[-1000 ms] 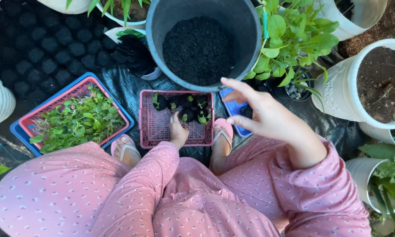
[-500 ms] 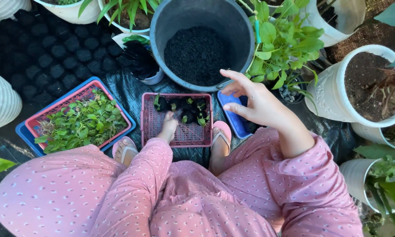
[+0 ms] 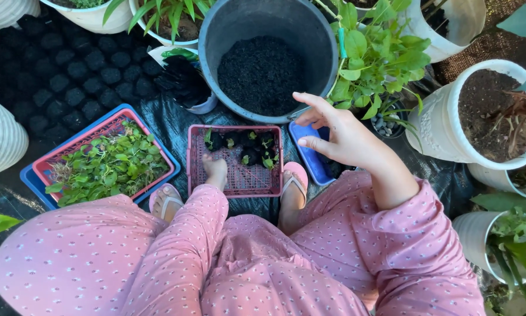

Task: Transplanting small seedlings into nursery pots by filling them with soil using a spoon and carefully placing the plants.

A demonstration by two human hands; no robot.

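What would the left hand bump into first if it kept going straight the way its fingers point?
Probably the small black seedling bags at the far end of the pink plastic crate. The left hand rests inside that crate, fingers pointing forward toward them, though the height is hard to judge.

A large grey bucket (image 3: 216, 35) at the top centre holds dark soil. Left of it stands a small white pot (image 3: 201, 105) stuffed with black bags. Further left, rows of filled black seedling bags (image 3: 58, 70) cover the ground. A red tray (image 3: 46, 162) of loose green seedlings sits inside a blue one (image 3: 26, 175). On the right, a leafy green plant (image 3: 380, 52) grows beside a white pot (image 3: 444, 129) of brown soil.
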